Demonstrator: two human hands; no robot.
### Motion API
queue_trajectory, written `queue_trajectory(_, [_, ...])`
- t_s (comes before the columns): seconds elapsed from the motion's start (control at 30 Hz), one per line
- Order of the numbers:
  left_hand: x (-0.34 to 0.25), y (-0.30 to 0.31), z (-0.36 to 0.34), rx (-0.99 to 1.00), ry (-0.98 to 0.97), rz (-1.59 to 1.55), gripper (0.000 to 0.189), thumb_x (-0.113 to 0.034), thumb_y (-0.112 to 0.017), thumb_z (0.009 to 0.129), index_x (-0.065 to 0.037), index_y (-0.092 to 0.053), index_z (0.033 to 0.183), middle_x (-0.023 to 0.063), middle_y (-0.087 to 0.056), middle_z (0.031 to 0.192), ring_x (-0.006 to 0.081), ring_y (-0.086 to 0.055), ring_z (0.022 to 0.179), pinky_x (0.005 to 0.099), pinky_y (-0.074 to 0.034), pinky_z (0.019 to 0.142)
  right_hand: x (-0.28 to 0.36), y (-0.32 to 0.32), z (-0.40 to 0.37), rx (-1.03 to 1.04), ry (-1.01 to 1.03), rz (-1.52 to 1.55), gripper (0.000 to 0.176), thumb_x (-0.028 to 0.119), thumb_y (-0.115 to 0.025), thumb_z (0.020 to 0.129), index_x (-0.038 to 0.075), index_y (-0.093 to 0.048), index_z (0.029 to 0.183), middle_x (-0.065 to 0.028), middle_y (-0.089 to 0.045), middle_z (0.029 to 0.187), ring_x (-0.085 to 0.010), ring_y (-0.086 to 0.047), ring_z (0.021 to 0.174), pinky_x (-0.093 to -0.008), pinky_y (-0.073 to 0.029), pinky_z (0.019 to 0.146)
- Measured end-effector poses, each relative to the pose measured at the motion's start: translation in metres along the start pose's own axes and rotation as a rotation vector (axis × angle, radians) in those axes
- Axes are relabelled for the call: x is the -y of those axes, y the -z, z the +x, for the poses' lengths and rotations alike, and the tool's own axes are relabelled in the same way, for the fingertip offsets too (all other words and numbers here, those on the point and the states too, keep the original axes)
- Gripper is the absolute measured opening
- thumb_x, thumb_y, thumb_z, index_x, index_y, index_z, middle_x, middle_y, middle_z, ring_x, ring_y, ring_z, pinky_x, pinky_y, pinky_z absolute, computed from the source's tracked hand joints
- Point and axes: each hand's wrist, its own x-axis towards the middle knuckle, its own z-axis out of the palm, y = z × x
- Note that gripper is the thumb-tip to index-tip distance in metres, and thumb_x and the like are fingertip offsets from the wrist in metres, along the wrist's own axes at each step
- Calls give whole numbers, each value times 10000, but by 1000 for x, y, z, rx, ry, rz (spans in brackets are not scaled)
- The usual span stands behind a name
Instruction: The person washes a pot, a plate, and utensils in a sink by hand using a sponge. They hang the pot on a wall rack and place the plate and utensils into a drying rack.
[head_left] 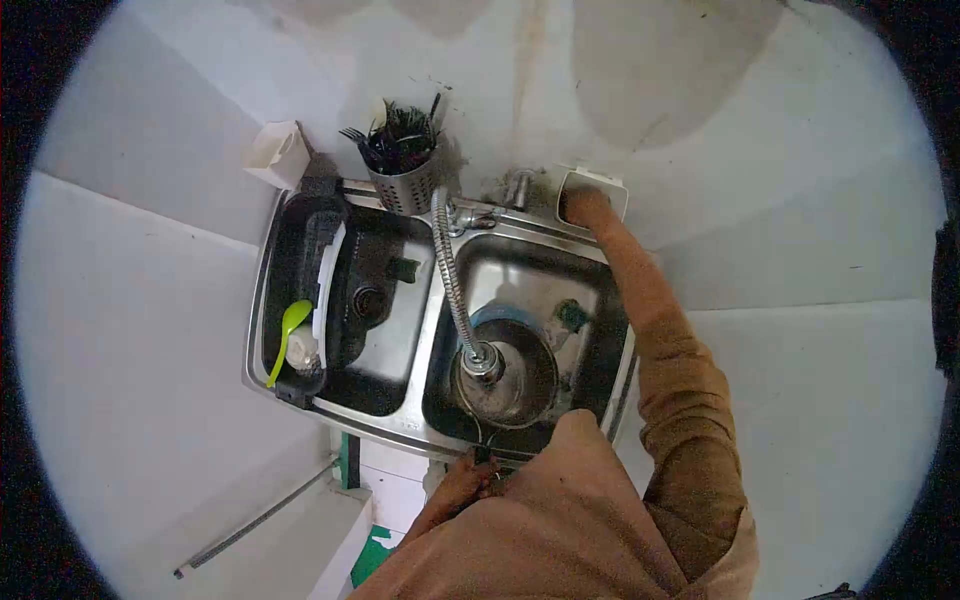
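A round metal pan (pixel 535 385) rests in the right basin (pixel 590 275) of a double sink. Its thin forked handle comes over the front edge, where my left hand (pixel 465 480) is closed around the dark grip. My right hand (pixel 588 205) reaches into a white container (pixel 622 205) at the sink's back right corner. Its fingers are hidden inside, so I cannot see what they touch. A dark green scouring pad (pixel 572 315) lies in the basin, right of the pan.
A coiled metal hose tap (pixel 450 270) hangs over the pan. Behind the sink stands a perforated cutlery holder (pixel 405 190), with a white container (pixel 278 155) to its left. In the left basin (pixel 395 340) sits a black rack (pixel 290 240) with a lime-green spoon (pixel 292 320).
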Motion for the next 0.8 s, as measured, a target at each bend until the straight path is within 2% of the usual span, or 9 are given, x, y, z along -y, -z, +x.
queue_trajectory(0.13, [14, 4, 5, -15, -99, 180, 247, -279, -540, 845, -57, -458, 918, -1, -471, 582, 114, -418, 465, 253, -331, 435, 7, 36, -15, 56, 34, 10, 250, 182, -554, 676, 48, -615, 878, -190, -615, 838, -353, -596, 783, -440, -481, 708])
queue_trajectory(0.23, [4, 2, -2, -9, -86, -2, 225, -267, -535, 845, -61, -460, 899, -3, -457, 576, 105, -413, 462, 250, -329, 431, 12, 79, -38, 14, 31, 100, 257, 215, -575, 671, 42, -609, 858, -205, -609, 829, -344, -595, 804, -435, -483, 707])
queue_trajectory(0.3, [20, 8, 22, -94, -130, 598, 208, -264, -531, 847, -68, -464, 871, -6, -445, 575, 99, -395, 456, 248, -327, 434, 19, 96, -54, -56, -40, 121, 226, 192, -570, 681, 39, -605, 843, -206, -608, 828, -339, -596, 808, -430, -487, 700])
queue_trajectory(0.33, [25, 7, 22, -92, -133, 594, 208, -264, -531, 847, -68, -464, 871, -6, -445, 575, 99, -395, 456, 248, -327, 434, 21, 99, -58, -128, -110, 142, 195, 168, -565, 691, 36, -601, 829, -207, -608, 828, -333, -598, 813, -425, -491, 692])
queue_trajectory(0.4, [32, 7, 20, -83, -104, 163, 205, -266, -535, 845, -72, -470, 836, 0, -453, 575, 100, -405, 464, 250, -335, 447, 28, 95, -58, -137, -165, 60, 173, 146, -554, 702, 35, -600, 826, -201, -609, 835, -331, -597, 822, -419, -492, 692])
queue_trajectory(0.53, [23, 10, 18, -107, -172, 503, 184, -241, -540, 841, -70, -472, 836, 1, -449, 566, 102, -412, 465, 253, -334, 437, 22, 54, -38, -78, -154, -12, 135, 94, -515, 731, 33, -600, 815, -177, -613, 856, -320, -598, 823, -401, -498, 679])
queue_trajectory(0.67, [21, 11, 18, -77, -82, 285, 144, -208, -537, 842, -78, -476, 846, -10, -443, 559, 98, -415, 475, 246, -332, 437, 10, 12, -12, -132, -64, 60, 151, 81, -508, 717, 35, -610, 818, -187, -610, 861, -329, -594, 816, -425, -492, 690])
queue_trajectory(0.73, [20, 10, 16, -76, 0, 214, 138, -205, -535, 844, -80, -477, 851, -11, -444, 560, 96, -416, 482, 244, -331, 441, 11, 26, -13, 87, -60, 137, 230, 190, -503, 745, 41, -618, 877, -175, -612, 937, -356, -585, 867, -453, -466, 770])
queue_trajectory(0.8, [31, 11, 25, -20, -97, 194, 164, -225, -543, 841, -80, -474, 875, -2, -455, 570, 91, -421, 490, 237, -335, 450, -2, -10, 2, -51, -69, 171, 251, 196, -516, 736, 50, -602, 922, -171, -600, 978, -358, -573, 898, -453, -457, 788])
